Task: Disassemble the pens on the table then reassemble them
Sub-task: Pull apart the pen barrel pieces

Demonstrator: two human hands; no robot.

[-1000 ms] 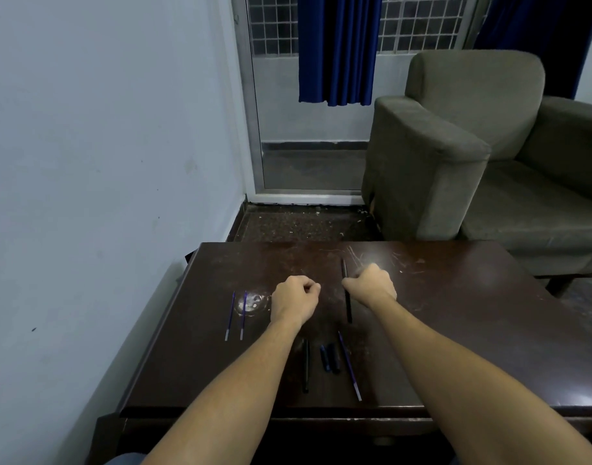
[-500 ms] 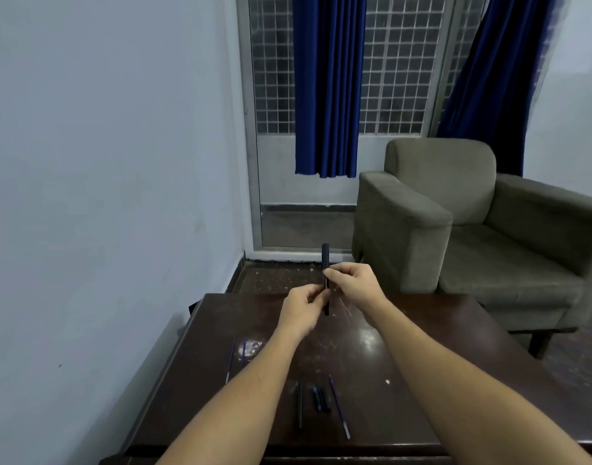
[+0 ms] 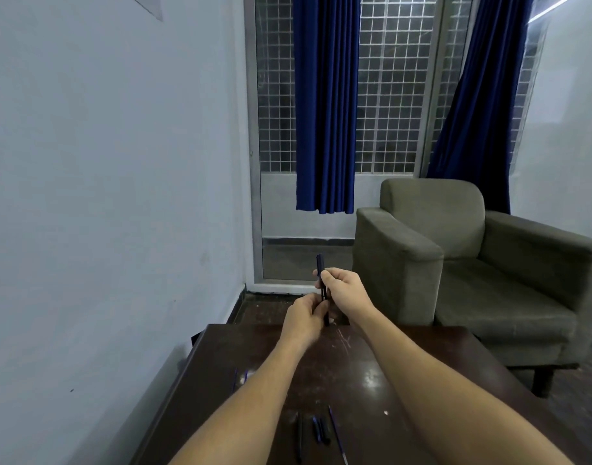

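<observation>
A dark pen stands nearly upright in the air above the far edge of the dark wooden table. My right hand pinches its upper half and my left hand grips its lower end. Loose pen parts lie near the front edge between my forearms: a black barrel, two short dark caps and a thin blue refill. Two more thin refills lie at the left, partly hidden by my left forearm.
A blue-grey wall runs close along the table's left side. A grey-green armchair stands beyond the table at the right. Behind it are a grilled door and blue curtains.
My right hand lifted the pen off the table and my left hand joined it on the lower end. The camera tilted up, so the table now sits low in view.
</observation>
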